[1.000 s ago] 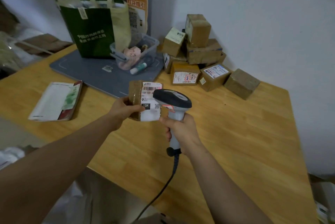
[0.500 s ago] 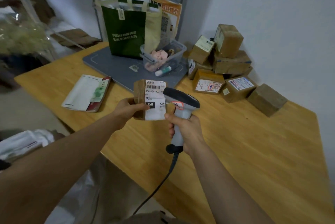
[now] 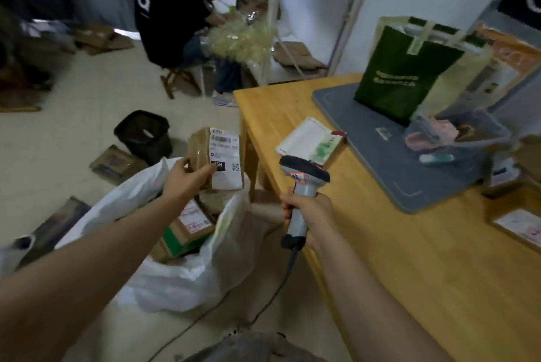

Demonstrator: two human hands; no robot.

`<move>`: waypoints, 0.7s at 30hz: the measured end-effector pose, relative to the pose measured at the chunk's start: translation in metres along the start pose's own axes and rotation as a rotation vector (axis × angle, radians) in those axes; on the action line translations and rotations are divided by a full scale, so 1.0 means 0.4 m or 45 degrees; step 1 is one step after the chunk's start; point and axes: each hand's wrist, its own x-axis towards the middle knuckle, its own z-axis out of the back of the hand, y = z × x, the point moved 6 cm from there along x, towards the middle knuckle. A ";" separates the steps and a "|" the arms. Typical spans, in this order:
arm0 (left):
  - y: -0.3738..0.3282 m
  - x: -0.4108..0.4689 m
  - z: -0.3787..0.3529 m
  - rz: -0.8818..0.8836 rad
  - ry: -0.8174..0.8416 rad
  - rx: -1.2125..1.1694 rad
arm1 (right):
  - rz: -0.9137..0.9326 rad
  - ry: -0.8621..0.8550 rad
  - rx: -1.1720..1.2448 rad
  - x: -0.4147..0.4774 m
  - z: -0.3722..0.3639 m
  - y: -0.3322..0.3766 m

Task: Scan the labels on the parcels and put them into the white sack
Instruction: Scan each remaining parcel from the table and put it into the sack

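Observation:
My left hand (image 3: 187, 178) grips a small brown parcel (image 3: 216, 158) with a white label, held in the air just above the open mouth of the white sack (image 3: 181, 276) on the floor. Several parcels (image 3: 187, 230) lie inside the sack. My right hand (image 3: 310, 212) holds a grey barcode scanner (image 3: 303, 183) by its handle at the table's left edge, its cable hanging down. A labelled parcel (image 3: 519, 228) shows at the table's right edge.
The wooden table (image 3: 409, 259) carries a grey mat (image 3: 366, 139), a green bag (image 3: 407, 72), a clear bin (image 3: 456, 139) and a booklet (image 3: 311, 139). A black bin (image 3: 143, 133) and flat packets lie on the floor. A seated person (image 3: 172, 13) works at the back.
The view swung left from the table to the floor. My left hand carried the parcel off the table to above the sack; the scanner stayed in my right hand.

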 end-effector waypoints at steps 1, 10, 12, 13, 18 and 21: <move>0.020 0.013 0.067 0.000 -0.067 0.043 | -0.019 0.029 -0.034 0.014 -0.046 -0.007; 0.143 0.083 0.385 0.146 -0.363 0.500 | -0.031 0.211 -0.457 0.135 -0.312 0.014; 0.135 0.113 0.390 0.167 -0.376 0.628 | 0.003 0.261 -0.514 0.187 -0.358 0.048; 0.130 0.130 0.393 0.166 -0.385 0.701 | 0.010 0.294 -0.539 0.218 -0.384 0.063; 0.138 0.179 0.388 0.194 -0.373 0.972 | -0.124 0.504 -0.595 0.343 -0.520 0.084; 0.139 0.234 0.384 0.186 -0.315 1.011 | -0.100 0.551 -0.573 0.416 -0.596 0.099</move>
